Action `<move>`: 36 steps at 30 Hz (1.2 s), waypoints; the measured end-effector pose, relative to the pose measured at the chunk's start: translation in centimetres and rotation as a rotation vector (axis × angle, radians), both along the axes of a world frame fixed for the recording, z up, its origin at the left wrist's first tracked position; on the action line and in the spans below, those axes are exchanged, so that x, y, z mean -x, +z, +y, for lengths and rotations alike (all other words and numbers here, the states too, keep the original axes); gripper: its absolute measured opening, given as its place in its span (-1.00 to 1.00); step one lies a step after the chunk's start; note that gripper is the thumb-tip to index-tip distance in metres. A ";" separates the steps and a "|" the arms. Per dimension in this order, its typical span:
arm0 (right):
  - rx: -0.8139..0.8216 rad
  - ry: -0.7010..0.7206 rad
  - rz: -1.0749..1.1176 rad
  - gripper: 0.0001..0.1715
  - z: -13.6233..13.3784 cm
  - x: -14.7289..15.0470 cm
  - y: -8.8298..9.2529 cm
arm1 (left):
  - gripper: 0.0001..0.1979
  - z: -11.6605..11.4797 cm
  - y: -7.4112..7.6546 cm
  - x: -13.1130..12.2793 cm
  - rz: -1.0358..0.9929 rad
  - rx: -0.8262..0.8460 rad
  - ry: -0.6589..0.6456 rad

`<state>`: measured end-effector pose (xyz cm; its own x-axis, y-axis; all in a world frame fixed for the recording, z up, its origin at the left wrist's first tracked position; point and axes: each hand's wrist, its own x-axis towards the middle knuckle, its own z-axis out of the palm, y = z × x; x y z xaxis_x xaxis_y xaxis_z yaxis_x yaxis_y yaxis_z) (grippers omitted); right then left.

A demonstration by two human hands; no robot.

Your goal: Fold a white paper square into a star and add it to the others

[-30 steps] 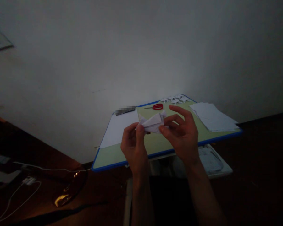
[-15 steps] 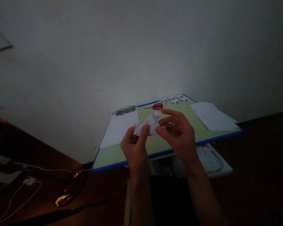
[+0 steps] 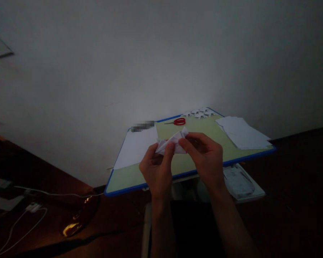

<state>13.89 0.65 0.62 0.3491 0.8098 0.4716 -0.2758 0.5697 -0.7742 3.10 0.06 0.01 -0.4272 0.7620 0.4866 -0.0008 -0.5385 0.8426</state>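
Observation:
Between my two hands, above the table, is a small piece of folded white paper (image 3: 174, 142) with creased, pointed flaps. My left hand (image 3: 158, 165) pinches its left and lower part, thumb in front and fingers behind. On the right side, my right hand (image 3: 203, 150) grips the paper between thumb and curled fingers, close to its upright tip. Most of my fingertips are hidden behind the paper.
The green table (image 3: 129, 181) has a blue edge. On it lie red-handled scissors (image 3: 179, 122), several small folded paper pieces (image 3: 200, 114), a stack of white sheets (image 3: 242, 132) at right and a white sheet (image 3: 137, 147) at left. Under it sits an open drawer (image 3: 244, 184).
My right hand's fingers have closed in on the paper's right side, where they were spread before. The paper and my left hand have shifted slightly right, and the paper is turned a little.

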 end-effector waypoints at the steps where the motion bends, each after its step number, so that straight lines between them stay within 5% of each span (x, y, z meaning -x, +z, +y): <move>1: 0.016 0.003 0.014 -0.77 0.0 0.0 0.0 | -0.73 0.0 0.0 0.0 0.011 -0.001 -0.012; 7: 0.057 -0.100 0.092 -0.74 0.0 0.5 0.0 | -0.55 0.2 -0.1 -0.9 -0.086 -0.039 -0.159; 11: 0.066 -0.182 0.168 -0.75 0.1 1.3 0.1 | -0.69 0.2 -0.2 -1.7 -0.075 0.045 -0.285; 17: 0.058 -0.050 0.091 -0.81 0.7 0.6 -0.6 | -0.76 0.6 -0.6 -0.9 -0.158 -0.011 -0.222; 25: 0.094 0.227 -0.199 -0.80 0.9 -2.1 -1.3 | -0.79 0.7 -0.6 0.7 0.006 -0.009 -0.057; 36: 0.122 0.212 -0.225 -0.67 0.6 -3.1 -1.2 | -0.71 0.4 -0.5 0.4 -0.054 -0.001 -0.231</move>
<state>16.97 1.22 -0.54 0.0651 0.9083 0.4133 -0.1924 0.4178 -0.8879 2.67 0.47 -0.46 -0.2673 0.8420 0.4685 -0.1690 -0.5197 0.8375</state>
